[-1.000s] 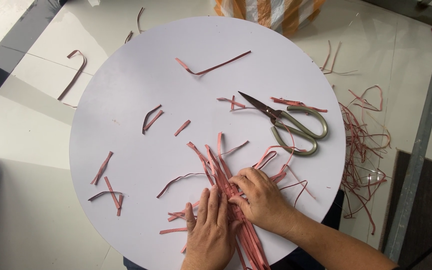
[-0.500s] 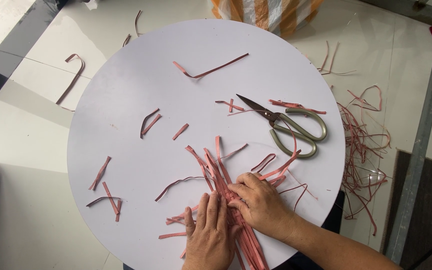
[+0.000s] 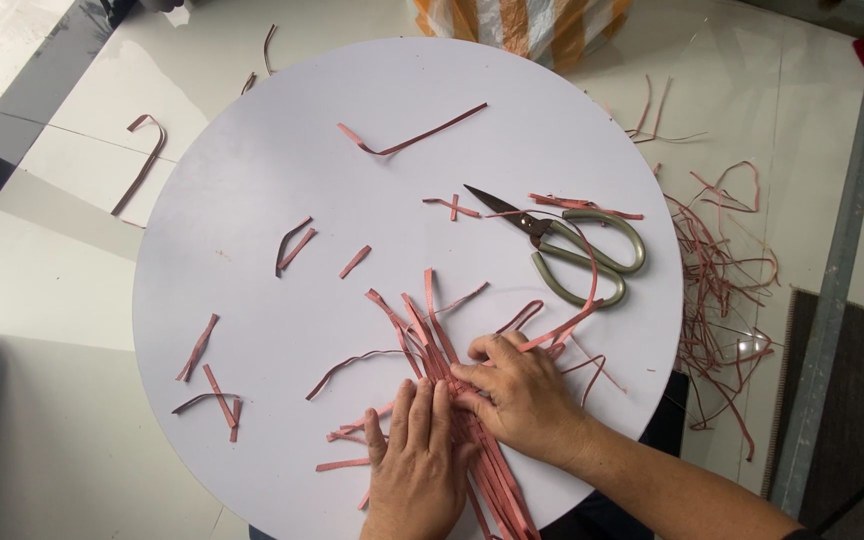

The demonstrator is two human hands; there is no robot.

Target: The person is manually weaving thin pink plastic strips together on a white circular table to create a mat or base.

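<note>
A bundle of pink strips [image 3: 430, 338] lies on a round white table [image 3: 252, 180], fanning out toward the middle. My left hand [image 3: 420, 462] lies flat on the near end of the bundle, fingers together. My right hand [image 3: 518, 392] presses on the strips just right of it, fingertips curled onto them. Grey-handled scissors [image 3: 580, 250] rest on the table to the upper right, apart from both hands.
Loose pink strip pieces [image 3: 294, 246] are scattered over the tabletop. A tangle of pink trimmings [image 3: 722, 290] lies on the pale floor at right, next to a dark mat [image 3: 852, 400]. A striped orange-and-white bag [image 3: 522, 22] sits beyond the table's far edge.
Both hands stay on the bundle with only small finger shifts. The view has drifted slightly.
</note>
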